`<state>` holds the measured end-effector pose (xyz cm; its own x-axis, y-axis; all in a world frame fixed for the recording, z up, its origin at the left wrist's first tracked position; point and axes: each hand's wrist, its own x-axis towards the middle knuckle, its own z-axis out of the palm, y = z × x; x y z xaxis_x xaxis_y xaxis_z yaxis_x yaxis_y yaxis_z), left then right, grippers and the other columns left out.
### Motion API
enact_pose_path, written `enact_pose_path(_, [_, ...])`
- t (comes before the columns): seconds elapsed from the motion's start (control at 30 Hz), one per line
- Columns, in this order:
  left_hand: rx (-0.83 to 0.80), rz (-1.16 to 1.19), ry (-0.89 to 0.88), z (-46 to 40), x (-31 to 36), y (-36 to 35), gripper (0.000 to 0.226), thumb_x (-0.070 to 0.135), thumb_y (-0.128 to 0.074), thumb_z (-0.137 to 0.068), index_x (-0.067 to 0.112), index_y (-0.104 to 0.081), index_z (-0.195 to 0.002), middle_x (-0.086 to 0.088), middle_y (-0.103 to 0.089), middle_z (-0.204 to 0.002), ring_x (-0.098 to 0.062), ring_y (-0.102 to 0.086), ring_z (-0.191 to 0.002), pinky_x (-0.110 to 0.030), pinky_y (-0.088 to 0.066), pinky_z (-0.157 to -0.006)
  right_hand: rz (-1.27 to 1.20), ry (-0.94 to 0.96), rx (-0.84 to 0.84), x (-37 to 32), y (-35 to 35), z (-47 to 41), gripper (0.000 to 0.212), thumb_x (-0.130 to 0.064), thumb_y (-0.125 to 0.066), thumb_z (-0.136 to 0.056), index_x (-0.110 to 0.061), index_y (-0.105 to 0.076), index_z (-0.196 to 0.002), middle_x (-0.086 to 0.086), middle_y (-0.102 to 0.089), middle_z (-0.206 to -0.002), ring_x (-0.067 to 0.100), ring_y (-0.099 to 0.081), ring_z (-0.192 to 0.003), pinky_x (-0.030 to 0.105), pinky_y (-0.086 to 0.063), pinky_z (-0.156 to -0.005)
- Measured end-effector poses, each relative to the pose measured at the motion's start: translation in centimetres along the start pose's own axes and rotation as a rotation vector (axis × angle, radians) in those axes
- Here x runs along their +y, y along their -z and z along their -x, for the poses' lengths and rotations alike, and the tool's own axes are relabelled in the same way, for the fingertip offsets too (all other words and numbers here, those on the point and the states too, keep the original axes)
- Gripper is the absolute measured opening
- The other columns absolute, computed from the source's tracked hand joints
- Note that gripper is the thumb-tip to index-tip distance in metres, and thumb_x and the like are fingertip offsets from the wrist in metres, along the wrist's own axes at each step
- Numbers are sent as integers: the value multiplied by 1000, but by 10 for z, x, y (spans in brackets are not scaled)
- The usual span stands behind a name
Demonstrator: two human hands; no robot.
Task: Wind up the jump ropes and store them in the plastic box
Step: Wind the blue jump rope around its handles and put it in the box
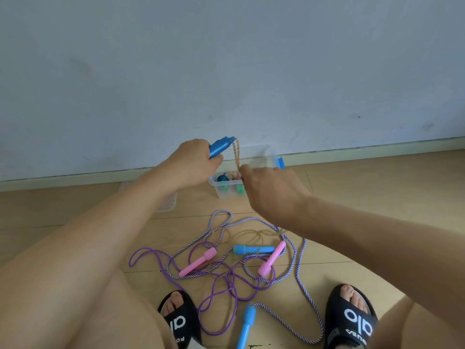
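My left hand (193, 159) grips a blue jump-rope handle (221, 146), raised above the floor. A tan cord (236, 153) runs from its tip down to my right hand (271, 190), which pinches it. Behind my hands stands the clear plastic box (227, 191) with wound ropes inside. On the floor lie tangled ropes: a purple cord (216, 298) with two pink handles (198, 261) (273, 259), a striped blue-white rope (299, 275) with a light blue handle (246, 326), and another blue handle (253, 249) on the tan cord.
The box's clear lid (166, 201) lies on the wooden floor to the left, partly behind my left arm. A pale wall with a skirting board (377, 149) runs behind the box. My feet in black slippers (352, 321) flank the tangle.
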<state>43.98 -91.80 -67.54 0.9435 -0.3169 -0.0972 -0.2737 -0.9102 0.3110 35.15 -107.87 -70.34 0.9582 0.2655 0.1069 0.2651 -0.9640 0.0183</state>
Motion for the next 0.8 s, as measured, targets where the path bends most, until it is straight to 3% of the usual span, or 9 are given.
enact_pose_path(0.1, [-15, -188, -58, 6, 5, -16, 21, 30, -52, -96, 10, -49, -90, -14, -58, -91, -30, -54, -77, -33, -34, -61, 5, 149, -7, -7, 7, -4, 7, -15, -38, -96, -18, -44, -94, 5, -64, -90, 29, -42, -64, 34, -19, -47])
enact_pose_path(0.2, [2, -354, -179, 16, 14, -29, 16, 25, -48, -95, 10, -46, -99, -18, -58, -98, -36, -54, -81, -34, -29, -58, -69, 222, -30, 5, 19, -11, 17, -25, -37, -99, -23, -42, -83, -1, -49, -70, 27, -43, -65, 33, -29, -57])
enact_pose_path(0.27, [12, -422, -246, 20, 18, -30, 29, 38, -49, -97, 10, -46, -102, -14, -57, -93, -34, -54, -78, -34, -30, -58, -232, 197, -105, 18, 27, -13, 23, -26, -41, -97, -23, -43, -74, -4, -45, -62, 24, -45, -65, 34, -34, -59])
enact_pose_path(0.37, [-6, -397, -284, 24, 22, -26, 55, 68, -55, -84, 16, -47, -102, -1, -49, -80, -26, -49, -70, -33, -29, -55, -545, 111, -224, 29, 34, -13, 23, -25, -51, -90, -21, -62, -71, 5, -59, -66, 16, -51, -61, 34, -42, -60])
enact_pose_path(0.53, [0, -495, -430, 35, 21, -16, 61, 77, -38, -84, 25, -50, -113, 2, -55, -82, -24, -59, -77, -32, -36, -61, -851, 47, -393, 33, 51, -13, 24, -23, -58, -90, -22, -75, -73, -7, -56, -63, 4, -43, -52, 12, -32, -50])
enact_pose_path(0.67, [26, -511, -528, 41, 19, -15, 65, 76, -24, -85, 27, -50, -119, 6, -51, -77, -21, -57, -72, -32, -41, -61, -989, 40, -421, 40, 54, -11, 21, -19, -64, -89, -7, -72, -74, 5, -51, -64, 15, -39, -53, 23, -31, -48])
enact_pose_path(0.8, [13, -346, -566, 46, 15, -14, 77, 79, -19, -78, 32, -50, -131, 5, -59, -79, -19, -56, -69, -30, -44, -62, -1111, 11, -409, 45, 51, -12, 23, -12, -69, -87, 9, -64, -78, 12, -47, -63, 15, -33, -50, 25, -26, -48])
